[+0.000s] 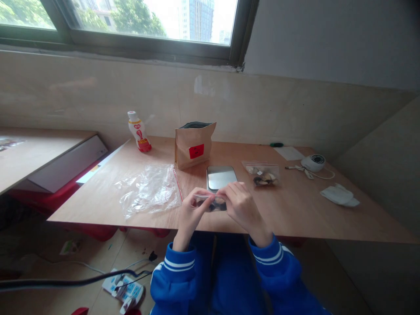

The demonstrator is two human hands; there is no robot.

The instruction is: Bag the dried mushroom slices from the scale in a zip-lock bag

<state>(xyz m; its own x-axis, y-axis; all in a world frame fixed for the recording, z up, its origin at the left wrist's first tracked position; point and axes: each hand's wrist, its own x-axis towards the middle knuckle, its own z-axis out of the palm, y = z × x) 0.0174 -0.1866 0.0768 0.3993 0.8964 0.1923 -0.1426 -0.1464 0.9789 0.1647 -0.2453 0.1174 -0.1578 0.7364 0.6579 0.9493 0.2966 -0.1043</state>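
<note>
Between my two hands is a small clear zip bag (218, 204) with dark and pale pieces inside. My left hand (196, 210) pinches its top edge from the left, and my right hand (241, 205) pinches the same edge from the right, the fingertips nearly meeting. Just beyond them a small scale with a metal plate (222, 177) lies on the table, its near end partly hidden by my fingers. To the right of the scale rests a similar zip bag (264, 175) holding dark and pale pieces.
A brown paper pouch (193, 148) stands open behind the scale. Crumpled clear plastic bags (149, 190) lie left, with a bottle (139, 133) behind. At right are a white dome camera (313, 163) with its cable, a white cloth or tissue (339, 195) and a paper sheet (289, 153).
</note>
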